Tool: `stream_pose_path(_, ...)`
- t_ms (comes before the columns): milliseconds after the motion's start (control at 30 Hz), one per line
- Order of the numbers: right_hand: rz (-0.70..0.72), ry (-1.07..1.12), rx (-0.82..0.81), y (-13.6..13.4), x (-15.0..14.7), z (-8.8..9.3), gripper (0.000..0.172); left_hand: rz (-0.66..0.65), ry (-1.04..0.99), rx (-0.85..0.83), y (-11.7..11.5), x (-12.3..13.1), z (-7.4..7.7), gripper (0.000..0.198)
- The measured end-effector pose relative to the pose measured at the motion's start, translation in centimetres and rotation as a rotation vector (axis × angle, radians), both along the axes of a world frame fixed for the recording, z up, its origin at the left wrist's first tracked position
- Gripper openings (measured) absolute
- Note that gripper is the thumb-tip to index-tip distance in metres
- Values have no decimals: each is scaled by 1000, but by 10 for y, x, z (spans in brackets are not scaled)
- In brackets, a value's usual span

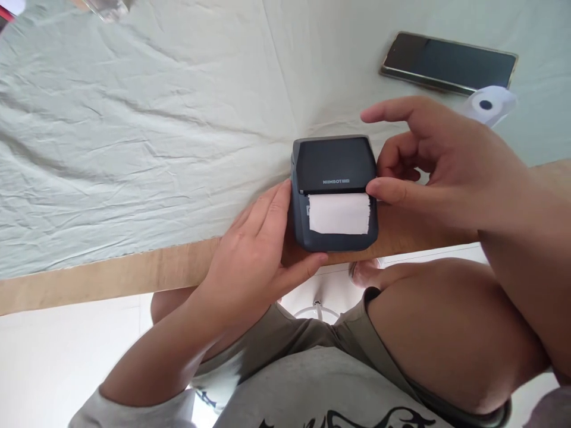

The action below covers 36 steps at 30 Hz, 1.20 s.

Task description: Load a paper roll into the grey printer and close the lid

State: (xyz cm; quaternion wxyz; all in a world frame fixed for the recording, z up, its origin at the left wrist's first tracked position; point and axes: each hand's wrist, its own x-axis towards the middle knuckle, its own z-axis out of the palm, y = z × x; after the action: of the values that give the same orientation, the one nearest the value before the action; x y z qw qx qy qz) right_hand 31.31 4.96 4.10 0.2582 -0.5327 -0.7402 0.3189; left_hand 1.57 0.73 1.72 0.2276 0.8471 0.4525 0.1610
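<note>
A small dark label printer (336,157) marked NIIMBOT lies near the table's front edge, its black lid down. From the slot below the lid, a strip of white paper (339,214) with ragged edges sticks out over the printer's front. My left hand (256,249) holds the printer's left side, fingers along it and thumb at the front edge. At the right side, my right hand (428,157) has its thumb and curled fingers against the lid's edge. Its index finger stretches out above the table, off the printer.
Behind my right hand lie a smartphone (448,62) with a dark screen and a white paper roll (491,106) with a dark core. A pale wrinkled cloth (156,131) covers the table; its wooden edge (111,267) shows. A clear object (107,9) is cut off at the top left.
</note>
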Motion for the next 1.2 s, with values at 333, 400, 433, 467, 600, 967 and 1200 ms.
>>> stream_pose_path(333,-144,171,282,0,-18,1,31,-51,21,106,2,-2,-4,84)
stream_pose_path(400,-227,123,330,3,-21,3,29,-73,31,103,2,-4,-3,84)
stream_pose_path(433,-249,118,333,4,-22,4,27,-82,35,105,2,-4,-3,84)
stream_pose_path(467,-261,127,327,5,-23,5,23,-85,34,113,2,-5,-3,84)
stream_pose_path(600,-279,147,299,8,-27,8,19,-74,37,124,2,-5,-3,86)
stream_pose_path(967,-72,-480,222,21,-47,23,8,-106,31,115,3,-6,-4,85)
stream_pose_path(1200,171,-632,162,43,-31,18,21,-129,33,121,2,-11,-4,79)
